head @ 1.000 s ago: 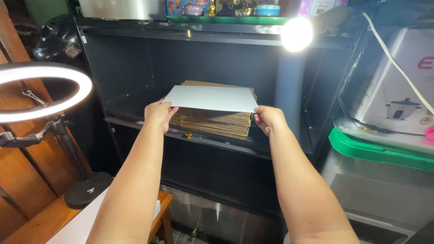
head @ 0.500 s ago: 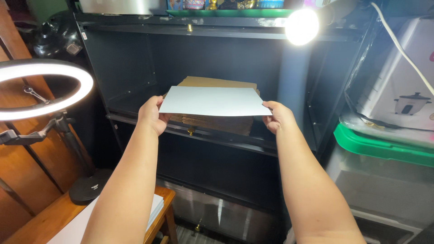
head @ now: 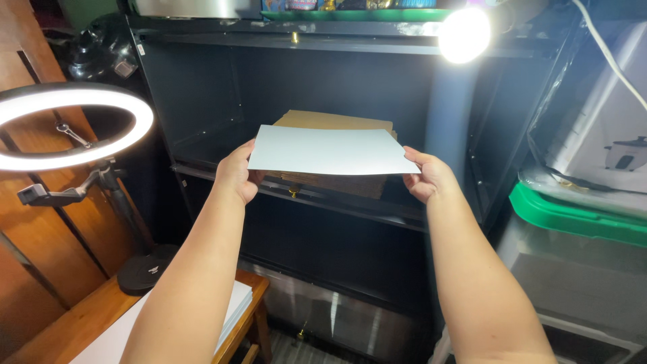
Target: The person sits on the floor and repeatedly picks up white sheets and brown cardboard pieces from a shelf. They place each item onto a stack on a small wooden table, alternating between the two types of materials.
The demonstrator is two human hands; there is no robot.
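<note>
I hold a thin white sheet [head: 330,149] flat in front of a dark metal cabinet [head: 202,87]. My left hand [head: 237,172] grips its left edge and my right hand [head: 426,176] grips its right edge. Behind and just below the sheet, a stack of brown cardboard sheets [head: 337,121] lies on the cabinet's middle shelf [head: 350,205]. The white sheet hides most of the stack's top.
A lit ring light [head: 67,128] on a stand is at the left. A stack of white sheets [head: 229,310] lies on a wooden table [head: 74,323] at lower left. A bright lamp [head: 464,34] shines at top right. A clear bin with a green lid [head: 573,216] stands at right.
Both hands have lifted the white sheet off the cardboard stack and drawn it toward me, out of the shelf.
</note>
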